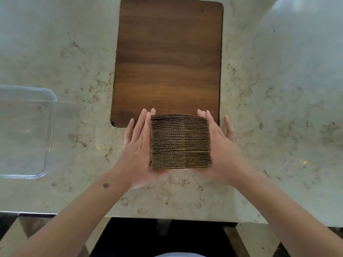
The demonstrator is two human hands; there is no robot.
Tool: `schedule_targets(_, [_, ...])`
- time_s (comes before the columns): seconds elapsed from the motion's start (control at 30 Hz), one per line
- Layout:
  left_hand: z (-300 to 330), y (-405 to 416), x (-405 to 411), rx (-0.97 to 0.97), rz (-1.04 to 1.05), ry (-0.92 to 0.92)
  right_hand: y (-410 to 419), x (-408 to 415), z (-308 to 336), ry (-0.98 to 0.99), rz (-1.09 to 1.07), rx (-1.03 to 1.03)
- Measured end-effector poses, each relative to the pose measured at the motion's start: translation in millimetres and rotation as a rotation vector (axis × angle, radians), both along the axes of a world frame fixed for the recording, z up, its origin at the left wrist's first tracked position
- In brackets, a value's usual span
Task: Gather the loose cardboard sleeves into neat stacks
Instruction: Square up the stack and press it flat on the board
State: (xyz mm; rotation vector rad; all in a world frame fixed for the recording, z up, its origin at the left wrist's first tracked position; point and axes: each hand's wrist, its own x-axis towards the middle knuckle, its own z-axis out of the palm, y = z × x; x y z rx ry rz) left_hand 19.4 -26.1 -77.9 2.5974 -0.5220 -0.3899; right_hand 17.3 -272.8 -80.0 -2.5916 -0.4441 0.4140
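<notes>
While both palms press inward on its two short sides, the thick block of brown corrugated cardboard sleeves (pixel 180 141) stands on edge near the front edge of the pale marbled stone desk (pixel 278 108), at its middle, its far end just overlapping the near edge of the dark walnut-grained rectangular board (pixel 167 58). The left hand (pixel 138 151) lies flat against the left face and the right hand (pixel 220 151) flat against the right — fingers (pixel 143 117) straight and extended on both, not curled round anything, squeezing the pack between them. Whether the block rests on the desk or is lifted slightly I cannot tell.

Judging by the fluted edges, the sleeves are light and individually stiff along the flutes, yet the pack as a whole is loose: each piece can slide against its neighbour, and the middle could bow or spill out if the inward pressure slackens. Cardboard faces are fairly grippy, so a firm flat squeeze on the two end faces looks like the right hold, with the bottom edges tapped on the desk to square them. The edges already look well aligned.

A clear square plastic container (pixel 27 132) sits at the left edge of the desk, well apart from the stack.
</notes>
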Motion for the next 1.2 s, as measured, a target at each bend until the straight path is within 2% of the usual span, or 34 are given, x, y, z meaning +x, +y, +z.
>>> schedule_targets(0.2, [-3.6, 7.6, -3.1, -0.006, -0.015, 0.075, -3.2, -2.2, -4.0, 0.057, -0.033, 0.042])
schedule_targets(0.37, [-0.6, 8.1, -2.1, -0.16, 0.055, 0.136, -10.1, -0.9, 2.0, 0.105, -0.053, 0.181])
schedule_targets(0.6, [1.8, 8.8, 0.4, -0.254, 0.185, 0.202, -13.2, -0.1, 2.5, 0.055, -0.087, 0.222])
schedule_targets(0.9, [11.7, 3.9, 9.3, -0.116, -0.078, -0.024, -15.4, 3.7, 7.1, -0.037, 0.009, 0.116])
schedule_targets(1.2, [42.9, -10.6, 4.8, 0.22, -0.161, -0.098, -4.7, 5.4, 31.2, -0.032, 0.072, -0.138])
